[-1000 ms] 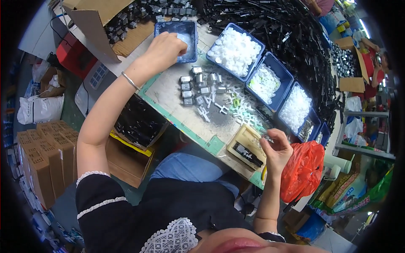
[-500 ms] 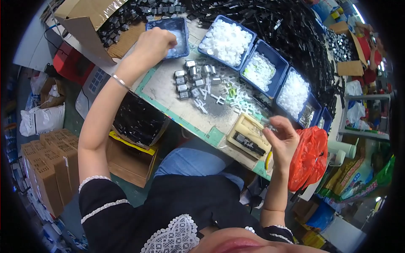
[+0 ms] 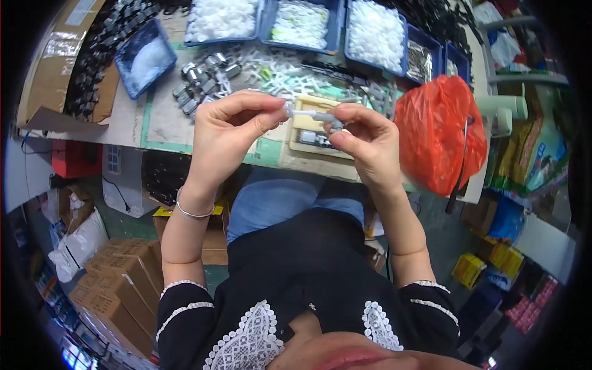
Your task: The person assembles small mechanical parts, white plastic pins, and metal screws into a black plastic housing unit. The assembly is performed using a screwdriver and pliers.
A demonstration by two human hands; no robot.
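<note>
One slim white-and-grey plastic part (image 3: 313,115): in the head view, it is raised between the two hands and overlaps the cream fixture below it.
Long axis: nearly level across the view, dropping slightly to the right; the thicker grey end (image 3: 333,123) points toward the right hand, the thin white end toward the left.
Left hand (image 3: 227,132): thumb and forefinger pinched narrow on a small round translucent piece (image 3: 288,110) at the part's white end; whether the two are joined, I cannot tell.
Right hand (image 3: 373,142): thumb and fingers closed around the grey end, palm turned inward.
Cream rectangular fixture (image 3: 302,148): on the near side of the pale green-edged worktable (image 3: 165,117), with a silver-and-black piece (image 3: 313,138) lying in it, partly hidden by the right hand.
Silver metal blocks (image 3: 198,79): clustered beyond the left hand.
White branched plastic pieces (image 3: 280,69): scattered beyond the fixture, some tinted green.
Blue plastic bins: a row along the far side, one heaped with white rounded pieces (image 3: 222,20); a separate blue bin (image 3: 128,73) stands askew at the left.
Crumpled red plastic bag (image 3: 431,132): just beside the right hand, at the table's right end.
</note>
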